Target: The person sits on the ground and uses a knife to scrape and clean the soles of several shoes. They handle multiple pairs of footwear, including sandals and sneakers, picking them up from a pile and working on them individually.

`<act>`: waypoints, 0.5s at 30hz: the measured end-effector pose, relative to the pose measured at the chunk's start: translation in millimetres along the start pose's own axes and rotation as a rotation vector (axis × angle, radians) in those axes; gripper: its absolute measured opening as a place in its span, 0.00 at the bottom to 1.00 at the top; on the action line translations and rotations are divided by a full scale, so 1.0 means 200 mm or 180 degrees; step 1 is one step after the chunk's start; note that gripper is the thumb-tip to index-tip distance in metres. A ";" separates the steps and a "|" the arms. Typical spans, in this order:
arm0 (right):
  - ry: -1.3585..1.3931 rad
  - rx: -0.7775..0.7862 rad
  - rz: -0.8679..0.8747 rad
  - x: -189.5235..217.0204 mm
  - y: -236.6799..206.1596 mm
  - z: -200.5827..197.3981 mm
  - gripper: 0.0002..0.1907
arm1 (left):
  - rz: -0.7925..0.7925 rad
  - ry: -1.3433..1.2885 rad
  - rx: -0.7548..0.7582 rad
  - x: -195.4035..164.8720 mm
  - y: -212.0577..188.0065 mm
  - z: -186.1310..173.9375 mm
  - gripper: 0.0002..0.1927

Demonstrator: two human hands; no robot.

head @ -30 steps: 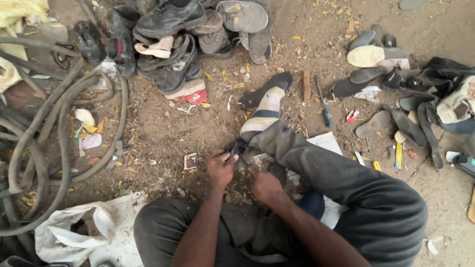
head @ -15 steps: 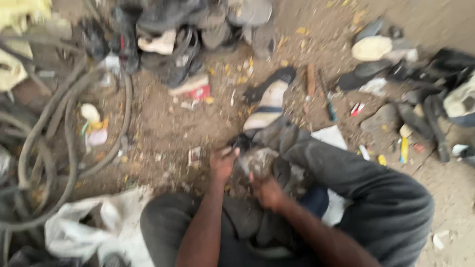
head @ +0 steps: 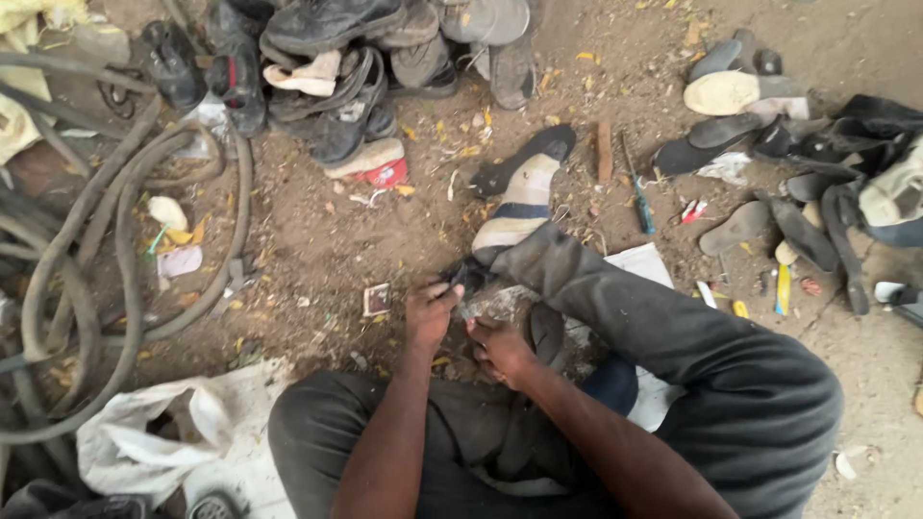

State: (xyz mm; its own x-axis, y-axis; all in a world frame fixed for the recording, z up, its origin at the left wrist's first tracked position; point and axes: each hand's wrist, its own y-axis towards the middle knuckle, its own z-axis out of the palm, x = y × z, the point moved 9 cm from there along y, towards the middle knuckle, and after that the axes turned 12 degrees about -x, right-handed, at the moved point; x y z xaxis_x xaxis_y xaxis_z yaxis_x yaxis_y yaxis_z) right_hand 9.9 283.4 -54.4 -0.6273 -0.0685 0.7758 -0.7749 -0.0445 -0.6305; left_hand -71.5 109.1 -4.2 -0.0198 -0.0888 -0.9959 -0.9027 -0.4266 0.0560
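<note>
I sit on dirt ground with dark trousers, my striped-sock foot (head: pixel 519 207) stretched forward. My left hand (head: pixel 430 312) grips the dark upper edge of a worn grey shoe (head: pixel 500 306) that rests between my legs. My right hand (head: pixel 502 348) presses on the same shoe just below and to the right, fingers curled on it. Whether a small tool is in either hand is hidden by the fingers.
A heap of old shoes (head: pixel 336 58) lies ahead. Loose soles and sandals (head: pixel 760 125) are scattered at right. Thick rubber hoses (head: pixel 87 250) coil at left above a white sack (head: pixel 163 442). A blue-handled screwdriver (head: pixel 637 200) and a small card (head: pixel 377 299) lie on the dirt.
The camera shook and blurred half a second ago, then steadied. Both hands stay on the shoe in nearly the same spot; the left hand shifted slightly upward.
</note>
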 end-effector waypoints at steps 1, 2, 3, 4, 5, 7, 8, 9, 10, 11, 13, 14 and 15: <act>-0.0425 -0.0015 -0.0543 -0.01 0.00 0.01 0.10 | -0.0515 -0.0565 -0.0080 0.05 0.00 -0.01 0.08; -0.0817 -0.0054 -0.1078 -0.02 0.00 0.05 0.10 | -0.1034 -0.1117 -0.0135 0.09 -0.01 -0.01 0.07; -0.1261 -0.0149 -0.1679 0.02 0.01 0.06 0.10 | -0.1516 -0.1749 -0.0166 0.13 -0.02 0.01 0.08; -0.1716 -0.0233 -0.2327 0.05 -0.03 0.10 0.10 | -0.1234 -0.1674 -0.0027 0.09 -0.01 0.01 0.09; -0.2178 -0.0271 -0.2934 0.08 -0.06 0.15 0.11 | -0.0988 -0.1576 0.0062 0.06 0.00 0.01 0.17; -0.1866 -0.0404 -0.2188 0.03 -0.02 0.13 0.11 | -0.0928 -0.1332 0.0062 0.06 0.00 0.00 0.17; -0.1716 -0.0517 -0.1832 0.02 -0.01 0.09 0.11 | -0.1039 -0.1274 0.0035 0.08 -0.01 0.01 0.10; -0.1810 -0.0538 -0.1849 0.03 -0.06 0.09 0.11 | -0.1154 -0.1195 0.0002 0.10 -0.03 0.02 0.08; -0.1925 -0.0554 -0.1857 0.05 -0.09 0.08 0.11 | -0.1140 -0.1174 -0.0178 0.10 -0.05 0.01 0.09; -0.2032 -0.0566 -0.1883 0.05 -0.14 0.06 0.12 | -0.1105 -0.1150 -0.0361 0.10 -0.06 -0.01 0.10; -0.2496 -0.0341 -0.2774 0.13 -0.27 0.10 0.09 | -0.1186 -0.1182 -0.0476 0.11 -0.11 0.02 0.10; -0.2734 -0.0217 -0.3159 0.15 -0.32 0.12 0.08 | -0.1385 -0.1209 -0.0416 0.13 -0.15 0.05 0.09; -0.2538 -0.0276 -0.3072 0.16 -0.32 0.10 0.09 | -0.1588 -0.1232 -0.0337 0.15 -0.18 0.08 0.09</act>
State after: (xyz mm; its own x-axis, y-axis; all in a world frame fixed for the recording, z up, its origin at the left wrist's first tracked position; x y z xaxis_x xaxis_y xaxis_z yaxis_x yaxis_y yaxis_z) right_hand 40.4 263.9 9.6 0.3957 -0.6288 0.6694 -0.9129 -0.3486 0.2122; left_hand -46.5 136.1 -36.9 0.2201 0.4665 -0.8567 -0.7964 -0.4212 -0.4340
